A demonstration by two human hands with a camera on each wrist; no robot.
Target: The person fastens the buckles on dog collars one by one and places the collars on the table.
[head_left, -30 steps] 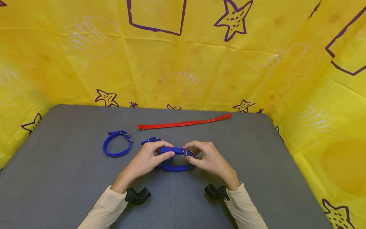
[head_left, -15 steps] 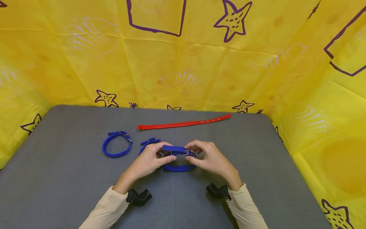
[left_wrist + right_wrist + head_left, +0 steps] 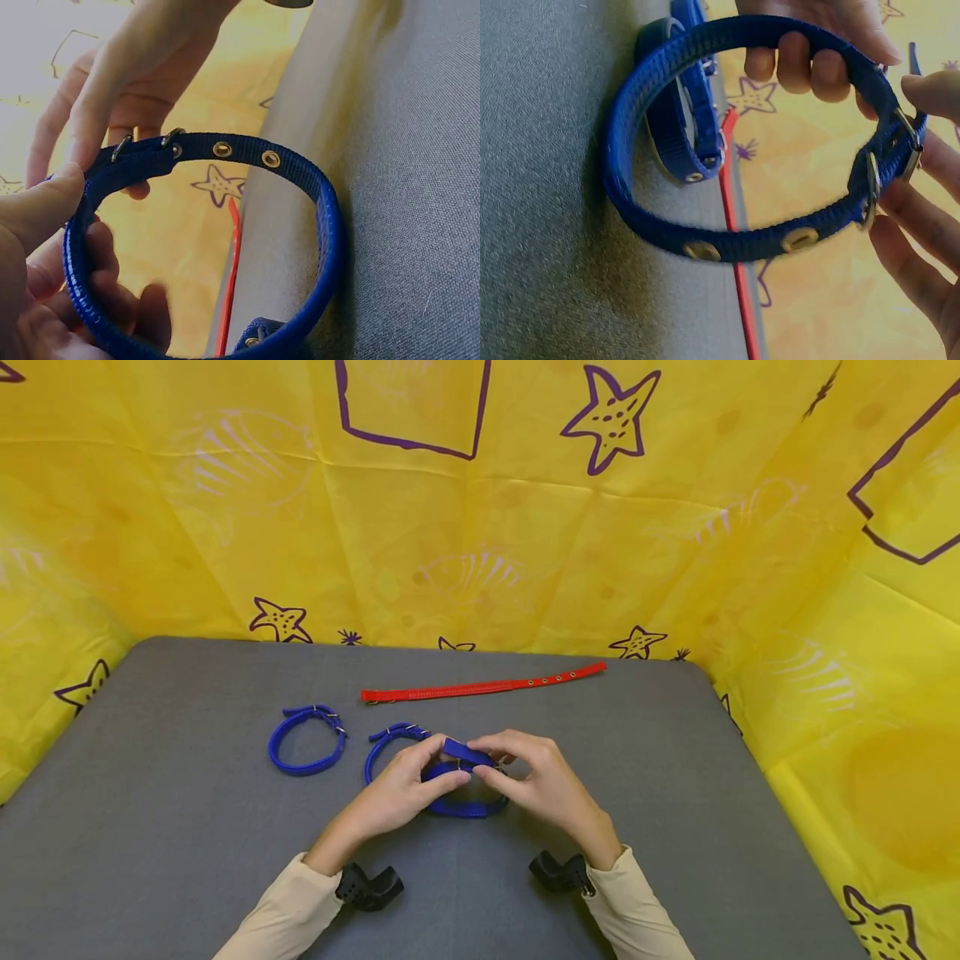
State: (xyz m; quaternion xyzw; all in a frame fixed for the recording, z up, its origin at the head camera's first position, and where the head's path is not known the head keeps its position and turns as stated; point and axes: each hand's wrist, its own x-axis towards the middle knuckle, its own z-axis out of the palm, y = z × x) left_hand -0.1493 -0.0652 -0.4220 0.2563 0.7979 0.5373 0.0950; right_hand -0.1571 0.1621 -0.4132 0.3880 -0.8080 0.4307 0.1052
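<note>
A blue collar [image 3: 465, 811], buckled into a loop, is held between both hands near the middle of the table. My left hand [image 3: 401, 789] grips the band on its left side, with the thumb in front and fingers curled behind, as the left wrist view shows. At the metal buckle [image 3: 906, 129], my right hand [image 3: 543, 775] pinches the strap near its loose end [image 3: 467, 750]. A metal ring [image 3: 872, 189] sits beside the buckle. Brass eyelets [image 3: 271, 159] line the band beyond it. The loop's lower part hangs close over the table.
A second blue collar [image 3: 372, 758] lies looped just behind my left hand, partly hidden. Farther left is a third looped blue collar [image 3: 277, 747]. A red collar [image 3: 465, 691] stretches flat across the back of the grey table [image 3: 187, 827]. Yellow patterned cloth [image 3: 390, 535] surrounds the table.
The strap's loose end has swung from nearly level to slanting down rightward. My right hand has shifted slightly left, and the left hand a little right, uncovering more of the second blue collar.
</note>
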